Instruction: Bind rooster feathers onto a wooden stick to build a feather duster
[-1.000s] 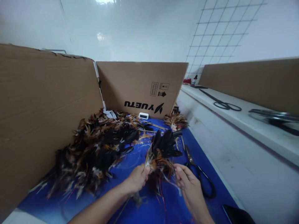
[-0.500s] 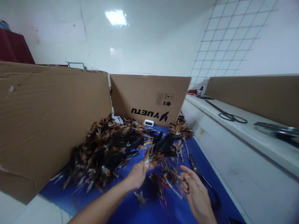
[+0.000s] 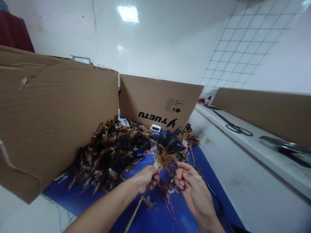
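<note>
My left hand [image 3: 147, 178] is wrapped round a feather duster [image 3: 167, 152], just below its feathers. Black plumes fan out at its far end, with brown ones nearer my fingers, and its thin stick [image 3: 134, 213] slants down toward me. To the right, my right hand [image 3: 194, 187] is closed in a pinch beside the brown feathers; what lies between its fingertips is too small to make out. Between the hands, thin red strings [image 3: 172, 208] trail over the blue table surface [image 3: 136, 223]. A loose grey feather [image 3: 149, 203] lies under my left hand.
A large heap of feathers [image 3: 109, 158] covers the left side. Another feather bundle [image 3: 189, 137] and a small white device [image 3: 155, 128] lie at the back. Cardboard panels [image 3: 60, 100] wall the left and rear. Black-handled scissors [image 3: 217, 199] lie right; more scissors [image 3: 239, 130] rest on the ledge.
The duster has turned more upright, its black plumes now pointing away from me, and its stick shows below my left hand. My right hand has come closer to the feathers. The view has tilted.
</note>
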`<state>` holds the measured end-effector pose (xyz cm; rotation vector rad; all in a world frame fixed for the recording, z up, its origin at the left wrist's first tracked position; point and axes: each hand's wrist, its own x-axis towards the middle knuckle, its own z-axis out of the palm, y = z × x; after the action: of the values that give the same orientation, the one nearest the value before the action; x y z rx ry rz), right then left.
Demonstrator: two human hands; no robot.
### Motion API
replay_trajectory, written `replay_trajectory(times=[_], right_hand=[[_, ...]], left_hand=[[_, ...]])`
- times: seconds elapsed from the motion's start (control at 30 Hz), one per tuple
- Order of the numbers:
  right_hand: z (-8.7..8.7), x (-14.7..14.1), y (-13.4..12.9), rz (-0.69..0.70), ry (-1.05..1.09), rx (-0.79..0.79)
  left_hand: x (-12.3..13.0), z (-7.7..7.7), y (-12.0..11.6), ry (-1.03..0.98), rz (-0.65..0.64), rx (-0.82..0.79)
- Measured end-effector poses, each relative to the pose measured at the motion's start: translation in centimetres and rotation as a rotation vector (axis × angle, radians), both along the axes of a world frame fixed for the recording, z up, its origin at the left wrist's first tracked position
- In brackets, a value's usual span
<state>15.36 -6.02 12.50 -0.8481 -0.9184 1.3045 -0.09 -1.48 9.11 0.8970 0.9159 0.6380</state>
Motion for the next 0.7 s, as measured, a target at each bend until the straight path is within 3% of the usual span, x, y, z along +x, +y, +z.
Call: replay_trajectory(times=[0.2,0.43,0.7], right_hand=[[0.6,-2.0,1.6,0.005,-0.049,0.069],[0.9,-3.8,2.6,0.064,-0.078,0.099],[1.7,-4.6,2.7,0.105,-0.178,0.071]], left_hand=[[-0.8,0.7,-0.2,-0.096,-0.015,0.008],[-2.0,0.3,0.1,-0.117,0.031,0.046],[-1.6,1.0,-0.6,-0.172,-0.127,0.119]])
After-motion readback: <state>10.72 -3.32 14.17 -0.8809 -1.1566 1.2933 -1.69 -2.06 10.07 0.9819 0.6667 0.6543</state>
